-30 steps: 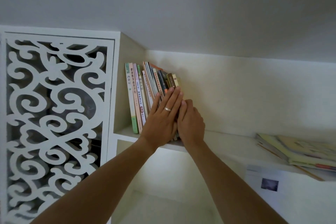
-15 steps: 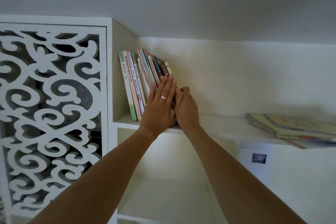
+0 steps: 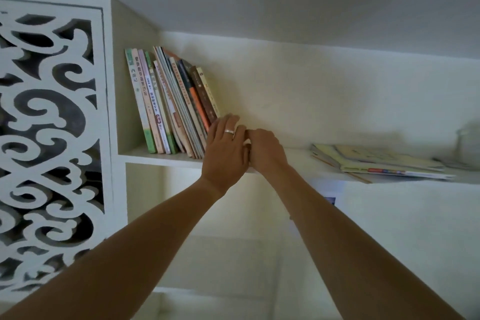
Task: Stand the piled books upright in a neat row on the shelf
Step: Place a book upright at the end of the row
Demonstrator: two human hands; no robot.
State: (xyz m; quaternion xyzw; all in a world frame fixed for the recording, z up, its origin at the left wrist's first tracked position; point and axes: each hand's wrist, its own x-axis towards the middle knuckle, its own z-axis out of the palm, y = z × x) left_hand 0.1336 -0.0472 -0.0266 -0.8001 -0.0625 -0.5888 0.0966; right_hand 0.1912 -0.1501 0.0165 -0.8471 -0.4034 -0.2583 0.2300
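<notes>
white shelf (image 3: 161, 159) up high, and the row of books (image 3: 171, 101) leans left against its side wall. left hand (image 3: 225, 149) braces the last book; whether its fingers curl round it, cannot tell, and the right hand (image 3: 267, 149) alongside is just as unclear. let go and that row could topple right, toward the flat pile (image 3: 376, 162) waiting further along.

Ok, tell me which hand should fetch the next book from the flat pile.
Right. The right hand is nearer the flat pile at the right end of the shelf, while the left hand rests against the leaning row.
</notes>
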